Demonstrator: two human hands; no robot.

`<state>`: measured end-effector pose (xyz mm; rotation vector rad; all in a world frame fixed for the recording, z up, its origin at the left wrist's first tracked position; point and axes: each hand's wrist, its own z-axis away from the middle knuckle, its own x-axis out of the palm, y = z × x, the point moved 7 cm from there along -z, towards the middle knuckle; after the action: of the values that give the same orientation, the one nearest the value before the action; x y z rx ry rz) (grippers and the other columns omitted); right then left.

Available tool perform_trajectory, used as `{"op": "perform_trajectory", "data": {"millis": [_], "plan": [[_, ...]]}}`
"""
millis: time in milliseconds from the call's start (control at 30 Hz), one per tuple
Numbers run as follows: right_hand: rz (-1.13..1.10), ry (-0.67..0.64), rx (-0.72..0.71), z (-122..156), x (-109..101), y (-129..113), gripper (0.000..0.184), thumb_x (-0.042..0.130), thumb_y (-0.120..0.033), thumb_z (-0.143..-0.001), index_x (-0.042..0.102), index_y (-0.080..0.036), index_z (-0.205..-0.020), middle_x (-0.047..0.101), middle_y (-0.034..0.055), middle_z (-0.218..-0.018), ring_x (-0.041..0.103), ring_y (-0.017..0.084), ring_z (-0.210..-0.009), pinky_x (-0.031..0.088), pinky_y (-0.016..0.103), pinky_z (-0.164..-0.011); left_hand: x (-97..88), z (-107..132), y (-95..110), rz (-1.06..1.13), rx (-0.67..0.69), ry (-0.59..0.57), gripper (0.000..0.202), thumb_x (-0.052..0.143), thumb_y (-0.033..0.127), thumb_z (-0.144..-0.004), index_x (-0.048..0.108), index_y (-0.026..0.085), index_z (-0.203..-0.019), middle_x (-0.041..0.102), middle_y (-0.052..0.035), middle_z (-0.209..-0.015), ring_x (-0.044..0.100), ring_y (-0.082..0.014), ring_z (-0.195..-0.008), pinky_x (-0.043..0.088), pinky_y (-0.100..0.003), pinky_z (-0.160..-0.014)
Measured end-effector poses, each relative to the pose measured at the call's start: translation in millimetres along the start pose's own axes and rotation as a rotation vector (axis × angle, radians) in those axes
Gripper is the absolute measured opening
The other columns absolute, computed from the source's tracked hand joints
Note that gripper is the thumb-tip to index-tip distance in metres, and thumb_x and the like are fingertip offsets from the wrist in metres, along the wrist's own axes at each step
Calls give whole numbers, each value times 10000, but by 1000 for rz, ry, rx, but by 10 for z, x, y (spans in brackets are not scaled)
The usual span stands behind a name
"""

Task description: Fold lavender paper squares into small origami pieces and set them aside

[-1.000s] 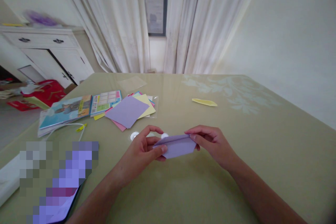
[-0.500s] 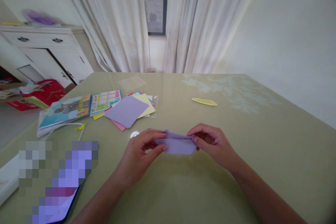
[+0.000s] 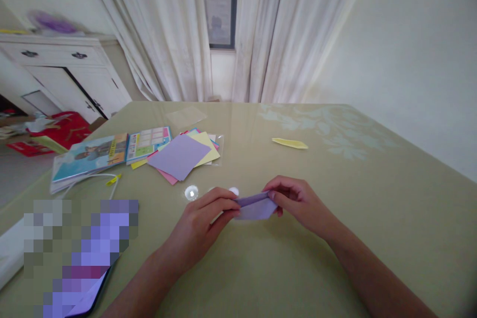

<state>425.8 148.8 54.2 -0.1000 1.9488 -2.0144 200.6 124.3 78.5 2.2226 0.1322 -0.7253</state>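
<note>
Pinched at both ends, that's how we had the folded purple paper (image 3: 257,207). Our left hand (image 3: 201,216) clamped its left end, with the fingers laid over the top edge. Our right hand (image 3: 298,203) gripped the right end between thumb and fingertips. The paper sat low over the olive table (image 3: 335,238), in the middle of the near part and straight in front of us. We could not tell whether its lower edge touched the surface. A crease ran along its length, and the upper flap looked darker than the pale face below it.

Further back and to the left lay a fanned stack of coloured sheets (image 3: 182,156), with a purple square on top and yellow and pink showing beneath. Beside that stack lay some printed booklets (image 3: 93,156), with a white cable (image 3: 93,179) looped just in front of them. Well apart to the right, a small yellow folded piece (image 3: 289,143) rested alone. Behind the table hung pale curtains (image 3: 164,35), and a white cabinet (image 3: 63,69) stood at the far left.
</note>
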Motion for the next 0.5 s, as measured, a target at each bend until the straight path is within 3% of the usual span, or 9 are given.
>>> {"op": "perform_trajectory", "data": {"millis": [100, 200, 267, 367, 500], "plan": [[60, -12, 36, -18, -17, 61, 212, 699, -382, -935, 755, -178, -961, 666, -6, -745, 604, 140, -638, 477, 250, -599, 28, -22, -117, 67, -159, -17, 121, 639, 168, -1047, 748, 223, -1047, 743, -28, -1054, 714, -153, -956, 560, -242, -830], [175, -77, 53, -18, 15, 111, 179, 683, -336, -930, 761, -175, -925, 662, -7, -737, 584, 141, -651, 431, 242, -593, 114, -22, -216, 87, -296, -134, 100, 667, 220, -1038, 760, 230, -1004, 738, -11, -986, 695, -160, -896, 533, -256, -768], [262, -122, 36, -4, 52, 109, 145, 669, -282, -926, 765, -174, -912, 684, 0, -751, 597, 148, -672, 431, 244, -608, 180, 2, -252, 51, -344, -236, 39, 786, 261, -963, 776, 241, -996, 730, -4, -985, 683, -177, -892, 520, -280, -784], [421, -145, -23, 17, 96, 61, 129, 648, -181, -905, 775, -174, -930, 723, 15, -805, 636, 161, -714, 466, 255, -663, 259, 55, -278, -43, -364, -350, 246, 926, 265, -825, 782, 245, -1024, 722, -17, -1060, 672, -218, -967, 516, -324, -850], [632, -154, -114, 31, 155, -14, 138, 669, -103, -876, 779, -168, -929, 706, 32, -875, 636, 161, -731, 462, 256, -685, 332, 105, -265, -156, -309, -425, 228, 895, 227, -855, 761, 239, -1039, 712, -32, -1104, 644, -264, -1064, 507, -402, -949]]}}
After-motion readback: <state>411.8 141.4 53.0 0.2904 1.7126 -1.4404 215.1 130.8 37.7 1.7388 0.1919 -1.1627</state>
